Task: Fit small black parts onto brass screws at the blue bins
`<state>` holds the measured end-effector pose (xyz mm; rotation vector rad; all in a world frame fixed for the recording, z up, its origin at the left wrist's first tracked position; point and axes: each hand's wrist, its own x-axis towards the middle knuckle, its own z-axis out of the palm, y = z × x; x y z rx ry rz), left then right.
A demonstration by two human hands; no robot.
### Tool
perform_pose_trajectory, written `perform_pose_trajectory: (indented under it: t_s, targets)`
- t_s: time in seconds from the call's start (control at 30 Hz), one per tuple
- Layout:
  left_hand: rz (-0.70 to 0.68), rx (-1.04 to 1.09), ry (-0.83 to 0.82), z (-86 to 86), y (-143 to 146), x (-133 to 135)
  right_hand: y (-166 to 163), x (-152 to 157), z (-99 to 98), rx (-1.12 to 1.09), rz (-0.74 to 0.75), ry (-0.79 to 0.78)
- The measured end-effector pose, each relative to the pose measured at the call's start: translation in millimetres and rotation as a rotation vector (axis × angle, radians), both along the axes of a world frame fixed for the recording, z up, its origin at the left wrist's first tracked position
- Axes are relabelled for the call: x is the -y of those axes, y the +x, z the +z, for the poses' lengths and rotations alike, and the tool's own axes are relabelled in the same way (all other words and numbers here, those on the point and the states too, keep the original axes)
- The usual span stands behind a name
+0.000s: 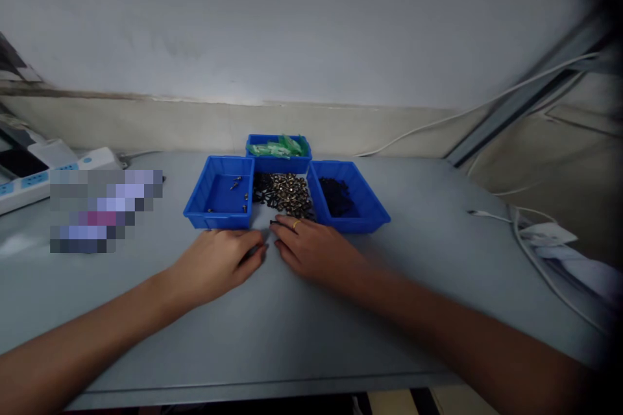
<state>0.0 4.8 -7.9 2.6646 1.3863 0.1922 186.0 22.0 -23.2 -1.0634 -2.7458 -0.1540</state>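
My left hand (221, 262) rests on the table just in front of the left blue bin, its fingers curled in and closed. A small dark bit shows at its fingertips, too small to make out. My right hand (311, 248), with a yellow ring, lies at the near edge of a pile of screws (289, 191). Its thumb and fingers are apart, and a dark screw (276, 222) touches the fingertips. The pile mixes brassy and black screws. A few screws lie in the left blue bin (219, 217); dark pieces lie heaped in the right blue bin (374, 217).
A third blue bin (280, 165) behind the pile holds green plastic bags (280, 146). At the left are a white power strip (97, 161) and a pixelated object (104, 211). Cables (528, 256) run along the right side; a wall (311, 45) stands behind.
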Motion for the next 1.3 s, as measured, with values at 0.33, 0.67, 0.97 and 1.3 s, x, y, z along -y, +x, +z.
perform_pose_trajectory:
  t_s: [0.33,0.67,0.97,1.3]
  targets:
    - [0.011,0.077,-0.004,-3.8,-4.3,-0.1,7.9,-1.5,-1.1,-0.040,0.306,-0.069]
    - [-0.095,-0.012,0.005,-2.6,-3.3,0.7,11.4,-3.1,2.3,0.002,0.366,-0.095]
    - [-0.073,0.023,0.015,0.6,0.9,2.9,9.0,0.5,4.9,-0.060,0.180,-0.132]
    - [-0.026,0.047,-0.015,-3.2,-0.6,1.9,9.1,2.7,1.7,-0.074,0.146,-0.142]
